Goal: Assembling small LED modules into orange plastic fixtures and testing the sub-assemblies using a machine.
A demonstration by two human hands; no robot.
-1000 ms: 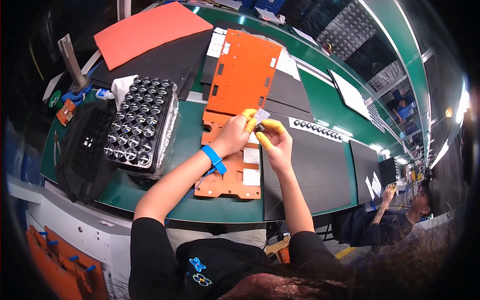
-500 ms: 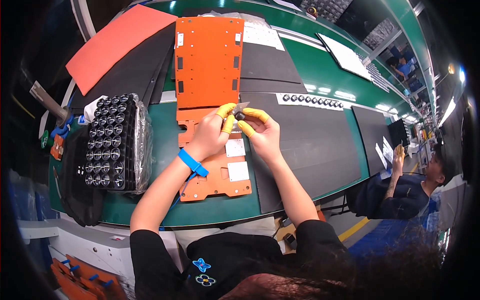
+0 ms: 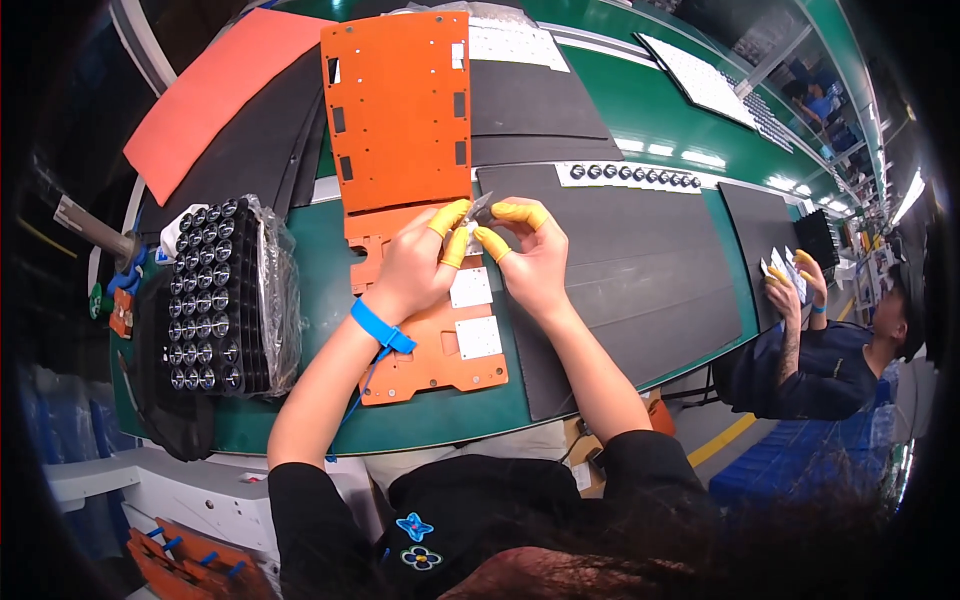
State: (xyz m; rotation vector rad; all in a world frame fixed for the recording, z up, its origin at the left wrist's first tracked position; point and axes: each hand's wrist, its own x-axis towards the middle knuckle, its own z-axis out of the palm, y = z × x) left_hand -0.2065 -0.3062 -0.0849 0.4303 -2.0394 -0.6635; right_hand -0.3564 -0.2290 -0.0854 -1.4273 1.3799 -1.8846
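Note:
My left hand point(image 3: 418, 255), in yellow finger cots and with a blue wrist strap point(image 3: 381, 326), pinches a small greyish flat piece point(image 3: 481, 205). Fingertips of my right hand point(image 3: 535, 262), also in yellow cots, close on a small dark part point(image 3: 489, 214) against it. Fingers cover most of both pieces, so their exact kind does not show. Both hands are over an orange fixture plate point(image 3: 415, 372) whose hinged-looking orange panel point(image 3: 400, 120) stands beyond them. White rectangular plates point(image 3: 478, 337) lie in the fixture, near my wrists.
On the left stands a stack of black trays point(image 3: 262, 300) with several round lens-like parts, partly in clear plastic. Black mats point(image 3: 630, 290) cover the right bench, with a white strip point(image 3: 628, 177) of round black parts. A co-worker point(image 3: 810, 365) holds white pieces at far right.
The dark part, plainly visible before, is now mostly covered by my right fingers. The view has shifted slightly. The co-worker's two hands now show, with white pieces.

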